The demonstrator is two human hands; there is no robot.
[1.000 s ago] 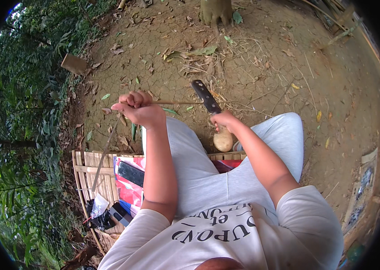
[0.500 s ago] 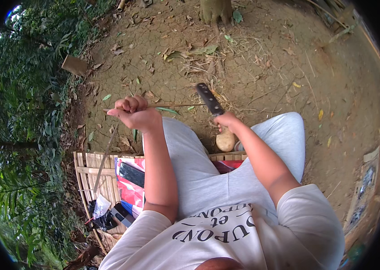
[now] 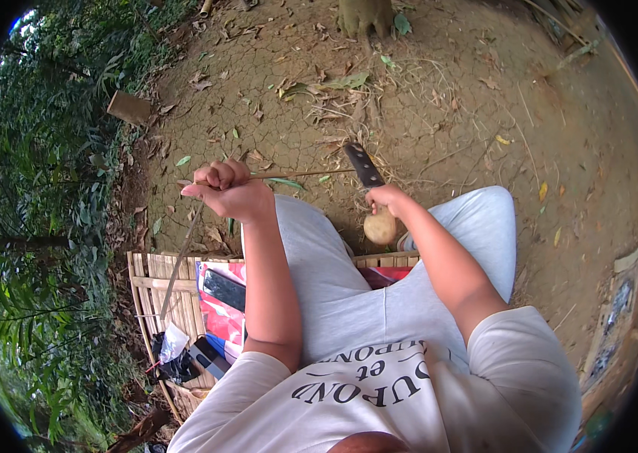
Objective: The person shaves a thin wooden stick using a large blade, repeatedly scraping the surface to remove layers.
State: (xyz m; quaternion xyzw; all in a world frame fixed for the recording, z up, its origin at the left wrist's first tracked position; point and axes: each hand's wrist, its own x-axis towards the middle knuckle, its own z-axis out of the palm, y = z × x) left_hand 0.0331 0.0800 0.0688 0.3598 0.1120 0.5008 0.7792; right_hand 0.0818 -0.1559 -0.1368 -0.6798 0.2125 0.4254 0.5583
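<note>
My left hand [image 3: 230,192] is closed around a thin brownish strip [image 3: 300,174], possibly bamboo or cane. One length of it runs right to the knife, and a bent strip [image 3: 180,260] hangs from near the left fingers toward the bench; whether both are one piece I cannot tell. My right hand [image 3: 388,199] grips a knife [image 3: 364,164] with a short, broad dark blade with several light spots or holes. Its pale, rounded handle end [image 3: 380,226] sticks out below my fist. The blade meets the strip's right end, above the ground before my knees.
I sit on a slatted bamboo bench [image 3: 160,266]. To my left on it lie a phone [image 3: 224,290], a red-and-white sheet [image 3: 221,323] and a black plastic bag [image 3: 177,368]. Ahead, a tree trunk [image 3: 365,16] rises from cracked earth with dry leaves. Dense plants [image 3: 39,189] border the left.
The knife and my right hand have shifted a little to the right along the strip. My left hand stays nearly in place, still gripping. The whole view has moved slightly.
</note>
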